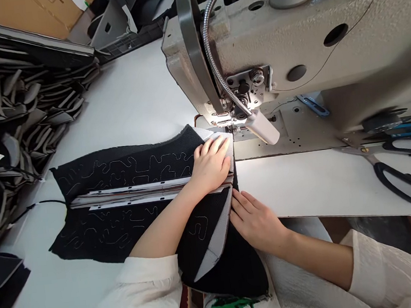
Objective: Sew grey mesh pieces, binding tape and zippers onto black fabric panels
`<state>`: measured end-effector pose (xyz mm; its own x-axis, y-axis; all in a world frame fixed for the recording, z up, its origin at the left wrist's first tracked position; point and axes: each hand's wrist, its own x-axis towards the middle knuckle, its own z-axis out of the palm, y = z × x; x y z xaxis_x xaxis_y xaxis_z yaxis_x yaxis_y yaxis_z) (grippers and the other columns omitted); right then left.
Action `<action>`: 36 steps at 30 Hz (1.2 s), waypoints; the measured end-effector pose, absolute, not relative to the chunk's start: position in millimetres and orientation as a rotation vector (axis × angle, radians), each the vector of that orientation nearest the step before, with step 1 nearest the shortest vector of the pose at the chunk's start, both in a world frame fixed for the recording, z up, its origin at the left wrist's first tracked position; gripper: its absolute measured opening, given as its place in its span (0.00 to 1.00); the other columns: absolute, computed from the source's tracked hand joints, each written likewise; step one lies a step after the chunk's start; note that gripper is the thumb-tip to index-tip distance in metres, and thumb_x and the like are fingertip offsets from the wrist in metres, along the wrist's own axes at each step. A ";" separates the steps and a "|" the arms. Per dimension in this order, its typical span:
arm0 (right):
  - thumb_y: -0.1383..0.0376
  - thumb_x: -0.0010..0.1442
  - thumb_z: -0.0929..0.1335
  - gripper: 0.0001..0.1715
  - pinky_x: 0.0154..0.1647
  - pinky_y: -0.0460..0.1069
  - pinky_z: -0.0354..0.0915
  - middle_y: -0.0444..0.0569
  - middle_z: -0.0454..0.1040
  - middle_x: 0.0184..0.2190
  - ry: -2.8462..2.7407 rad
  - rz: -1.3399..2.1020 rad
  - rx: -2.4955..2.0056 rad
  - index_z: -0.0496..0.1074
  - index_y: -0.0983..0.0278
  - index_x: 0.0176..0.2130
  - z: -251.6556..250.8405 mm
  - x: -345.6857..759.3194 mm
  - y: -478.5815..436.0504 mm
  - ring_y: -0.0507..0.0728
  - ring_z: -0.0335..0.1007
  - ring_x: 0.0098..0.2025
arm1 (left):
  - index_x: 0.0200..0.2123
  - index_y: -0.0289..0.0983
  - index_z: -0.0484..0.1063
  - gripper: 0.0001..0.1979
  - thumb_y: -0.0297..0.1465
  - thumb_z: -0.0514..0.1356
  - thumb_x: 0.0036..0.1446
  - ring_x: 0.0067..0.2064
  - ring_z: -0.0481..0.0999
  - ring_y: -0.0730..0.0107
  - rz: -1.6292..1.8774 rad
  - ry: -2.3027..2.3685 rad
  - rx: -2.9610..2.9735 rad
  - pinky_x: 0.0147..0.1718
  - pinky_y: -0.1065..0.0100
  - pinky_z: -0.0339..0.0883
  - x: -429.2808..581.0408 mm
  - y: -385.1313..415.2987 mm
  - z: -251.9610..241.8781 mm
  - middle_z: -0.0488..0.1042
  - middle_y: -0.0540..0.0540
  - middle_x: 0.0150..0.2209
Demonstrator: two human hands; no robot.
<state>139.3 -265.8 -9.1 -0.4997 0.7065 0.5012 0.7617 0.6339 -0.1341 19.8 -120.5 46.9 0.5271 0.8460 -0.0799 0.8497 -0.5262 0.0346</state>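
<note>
A black fabric panel (121, 226) with light stitched squiggles lies on the table, its near right corner turned back to a grey underside. Two white strips run along its middle beside a layered seam. My left hand (212, 165) rests flat on the right end of the panel, fingers slightly apart, just in front of the sewing machine (252, 36). At the panel's right edge, my right hand (258, 222) has its fingertips closed on the fabric; its thumb is hidden. More black fabric hangs over the table's front edge below. The machine's needle area is partly hidden by its lamp (263, 127).
Black-handled scissors (394, 173) lie on the right of the white table (140, 92). A small blue tool (312, 105) sits on the machine bed. Stacked fabric pieces (20, 105) line the left side. A grey crate (112, 31) and a cardboard box (32, 13) stand behind.
</note>
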 end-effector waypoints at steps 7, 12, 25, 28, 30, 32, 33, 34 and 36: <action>0.72 0.60 0.64 0.13 0.58 0.56 0.64 0.61 0.71 0.53 -2.334 -0.114 -1.100 0.73 0.72 0.44 -6.7 142.4 -264.4 0.64 0.64 0.58 | 0.64 0.42 0.56 0.26 0.34 0.46 0.62 0.60 0.58 0.54 -0.148 1.533 2.685 0.54 0.50 0.56 22.4 -122.5 52.4 0.56 0.48 0.65; 0.74 0.59 0.63 0.14 0.57 0.55 0.65 0.61 0.71 0.52 -2.324 -0.096 -1.120 0.74 0.72 0.44 -4.6 145.0 -262.9 0.64 0.64 0.58 | 0.65 0.42 0.54 0.27 0.34 0.46 0.62 0.60 0.57 0.53 -0.139 1.569 2.660 0.54 0.50 0.55 26.3 -120.5 50.0 0.56 0.47 0.65; 0.74 0.59 0.63 0.15 0.58 0.56 0.64 0.60 0.71 0.53 -2.347 -0.068 -1.159 0.74 0.72 0.45 -0.6 152.8 -260.6 0.64 0.63 0.58 | 0.64 0.40 0.55 0.27 0.33 0.45 0.62 0.61 0.56 0.53 -0.095 1.596 2.655 0.55 0.51 0.54 32.7 -118.6 47.2 0.55 0.45 0.65; 0.73 0.60 0.63 0.15 0.60 0.56 0.62 0.61 0.69 0.54 -2.361 -0.050 -1.161 0.73 0.72 0.46 -2.4 153.4 -261.1 0.64 0.62 0.60 | 0.64 0.40 0.56 0.27 0.33 0.45 0.62 0.60 0.56 0.52 -0.074 1.591 2.656 0.55 0.50 0.54 33.8 -117.9 47.7 0.55 0.45 0.65; 0.73 0.60 0.63 0.16 0.60 0.56 0.62 0.61 0.69 0.55 -2.373 -0.028 -1.166 0.73 0.72 0.47 -2.8 154.3 -261.1 0.64 0.61 0.60 | 0.63 0.39 0.57 0.26 0.33 0.45 0.61 0.60 0.56 0.52 -0.064 1.590 2.646 0.55 0.50 0.54 35.0 -117.0 48.5 0.56 0.44 0.64; 0.73 0.60 0.64 0.16 0.60 0.56 0.61 0.60 0.68 0.55 -2.383 -0.008 -1.172 0.72 0.72 0.48 -2.4 155.9 -260.5 0.64 0.60 0.61 | 0.62 0.39 0.59 0.26 0.33 0.46 0.61 0.60 0.57 0.52 -0.052 1.596 2.634 0.55 0.51 0.54 36.9 -116.1 49.2 0.57 0.43 0.64; 0.72 0.60 0.64 0.16 0.60 0.57 0.61 0.60 0.68 0.56 -2.387 0.000 -1.175 0.72 0.72 0.48 -2.0 157.0 -260.1 0.64 0.60 0.61 | 0.62 0.39 0.60 0.25 0.33 0.46 0.62 0.60 0.57 0.52 -0.042 1.603 2.630 0.55 0.51 0.55 38.1 -115.7 49.4 0.57 0.43 0.64; 0.72 0.60 0.64 0.16 0.60 0.56 0.61 0.60 0.68 0.56 -2.391 0.005 -1.174 0.72 0.72 0.48 -1.7 158.4 -259.6 0.64 0.59 0.61 | 0.61 0.39 0.61 0.25 0.33 0.46 0.62 0.60 0.57 0.52 -0.031 1.610 2.628 0.55 0.51 0.55 39.3 -115.4 49.2 0.58 0.43 0.63; 0.72 0.61 0.63 0.17 0.60 0.56 0.61 0.61 0.67 0.57 -2.408 0.015 -1.166 0.71 0.73 0.49 -1.5 161.3 -259.1 0.64 0.58 0.62 | 0.60 0.39 0.62 0.24 0.32 0.46 0.62 0.60 0.58 0.52 -0.006 1.622 2.634 0.55 0.51 0.55 41.7 -114.9 48.1 0.58 0.43 0.63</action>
